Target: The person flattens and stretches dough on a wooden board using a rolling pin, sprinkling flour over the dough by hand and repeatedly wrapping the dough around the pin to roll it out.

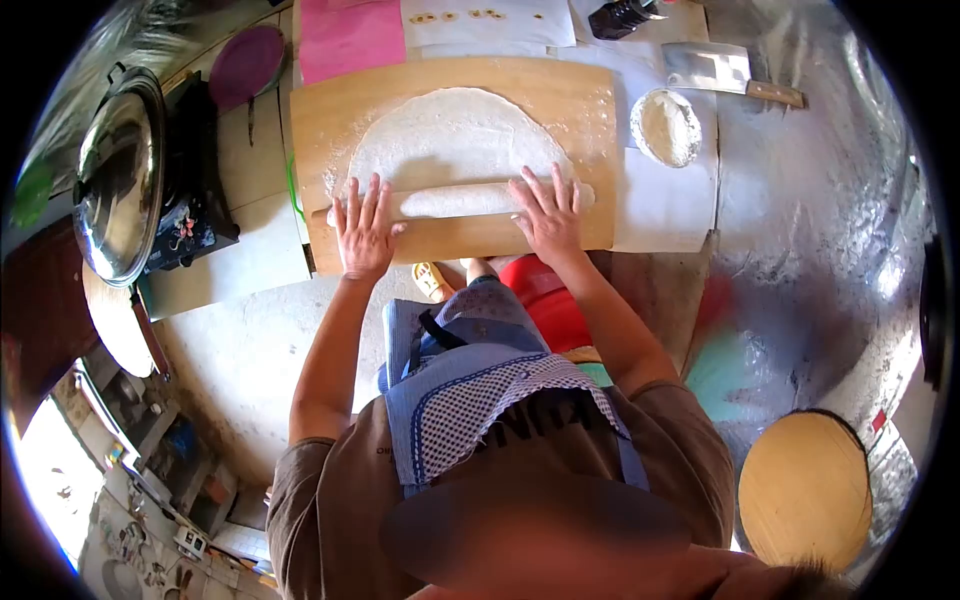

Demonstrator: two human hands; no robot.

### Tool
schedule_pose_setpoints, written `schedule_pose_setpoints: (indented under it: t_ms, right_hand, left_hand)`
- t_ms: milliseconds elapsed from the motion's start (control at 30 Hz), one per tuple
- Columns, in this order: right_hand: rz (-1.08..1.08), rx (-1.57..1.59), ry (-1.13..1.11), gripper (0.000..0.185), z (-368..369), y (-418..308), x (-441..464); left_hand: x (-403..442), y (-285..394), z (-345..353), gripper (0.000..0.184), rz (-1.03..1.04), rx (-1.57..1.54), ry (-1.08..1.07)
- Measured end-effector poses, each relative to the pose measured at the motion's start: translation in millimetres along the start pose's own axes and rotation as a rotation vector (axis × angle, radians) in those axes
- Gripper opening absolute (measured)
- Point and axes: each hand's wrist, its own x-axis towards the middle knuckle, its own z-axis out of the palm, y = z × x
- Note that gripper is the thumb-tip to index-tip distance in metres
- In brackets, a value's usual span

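A broad, thin sheet of dough (455,130) lies on a wooden board (335,95), rounded at its far side. Across the dough's near edge runs a floury rolling pin (455,201); a layer of dough appears to be wrapped around its middle. My left hand (367,228) rests flat on the pin's left end, fingers stretched forward. On the right end, my right hand (550,212) lies palm down with its fingers spread. Neither hand is wrapped around the pin.
Right of the board stand a bowl of flour (666,128) and a cleaver (715,70). A dark bottle (618,18) is at the back. To the left, a lidded pan (120,185) sits by a black stove (190,190). A red stool (540,300) is below the board.
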Motion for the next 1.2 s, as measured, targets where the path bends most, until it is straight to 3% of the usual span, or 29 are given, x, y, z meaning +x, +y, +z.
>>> schedule_pose_setpoints:
  t_ms: [233,300,333,400,467,533,567,633,667,700,767,800,867,900,967,1000,1067,1200]
  right_hand:
    - [0.108,-0.112,0.229,0.054,13,65,173]
    - [0.116,-0.088,0.260,0.052,1,71,195]
    - [0.093,0.070,0.302,0.050,-7,67,186]
    - [0.034,0.330,0.367,0.055,-22,61,147]
    - [0.125,0.419,0.398,0.061,-22,64,86]
    - [0.277,0.142,0.342,0.063,-14,76,29]
    - [0.280,0.140,0.337,0.063,2,77,21]
    - [0.569,-0.107,0.282,0.069,33,69,7]
    - [0.468,-0.073,0.275,0.066,48,50,9]
    - [0.365,-0.035,0.272,0.063,59,22,18]
    - [0.038,0.500,0.080,0.055,45,-25,33]
    - [0.036,0.500,0.090,0.055,32,-25,45]
    - [-0.023,0.378,0.341,0.049,2,-20,72]
    - [0.042,0.257,0.433,0.055,-2,-14,89]
    - [0.002,0.101,0.353,0.056,-13,-5,125]
    - [0.002,0.096,0.362,0.056,-10,2,134]
    - [-0.122,-0.026,0.153,0.052,0,18,139]
    - [-0.104,-0.027,0.180,0.047,15,4,72]
  left_hand:
    - [152,-57,7,0.065,-0.202,0.249,-0.031]
    - [172,-74,1,0.065,-0.192,0.136,0.131]
    - [162,-72,-6,0.065,-0.189,0.137,0.123]
    - [123,-60,-26,0.067,-0.188,-0.104,0.303]
    - [67,-58,-20,0.071,-0.353,-0.069,0.322]
    - [5,-68,15,0.075,-0.455,0.066,0.331]
    - [-18,-70,32,0.078,-0.488,0.103,0.233]
    - [-22,-26,41,0.077,-0.445,-0.005,0.197]
    - [-19,1,42,0.077,-0.447,-0.002,0.199]
    - [-12,32,40,0.074,-0.310,-0.216,0.102]
    - [11,63,35,0.069,0.001,-0.628,-0.084]
    - [20,58,29,0.069,0.008,-0.622,-0.078]
    - [44,43,8,0.068,0.035,-0.307,0.229]
    - [58,38,-3,0.068,0.032,-0.306,0.225]
    - [97,25,-15,0.067,-0.016,-0.019,0.218]
    - [109,16,-9,0.067,-0.011,-0.019,0.227]
    - [124,3,1,0.061,-0.002,0.051,0.125]
    - [75,5,15,0.061,0.101,0.110,0.099]
